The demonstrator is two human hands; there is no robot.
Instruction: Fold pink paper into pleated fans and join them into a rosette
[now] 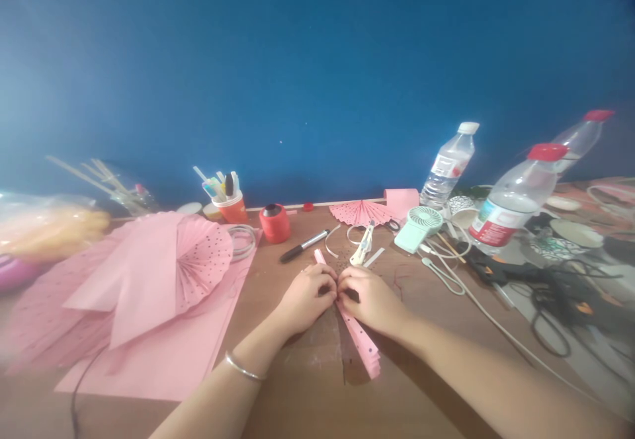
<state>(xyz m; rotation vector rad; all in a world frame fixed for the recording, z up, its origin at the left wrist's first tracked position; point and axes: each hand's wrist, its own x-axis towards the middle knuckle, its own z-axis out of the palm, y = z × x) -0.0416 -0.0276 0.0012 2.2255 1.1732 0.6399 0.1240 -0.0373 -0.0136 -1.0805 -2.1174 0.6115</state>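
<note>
In the head view, a folded pink paper strip (361,345) is held over the table (297,393), pinched between the closed fingertips of the left hand (310,297) and the right hand (370,293), which nearly meet at its middle. A bangle (243,367) is worn on the left wrist. Beyond the hands, a black marker (303,246) and a cutter (363,244) are seen. Pink paper fans (203,260) are piled at the left, and a mint-green handheld fan (419,229) is placed at the right.

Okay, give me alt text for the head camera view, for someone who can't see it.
Two bare hands, left and right, pinch a narrow, pleated pink paper strip with dark dots over a brown wooden table. Pink paper fans lie left and beyond; clear plastic bottles stand right, before a blue wall.
</note>
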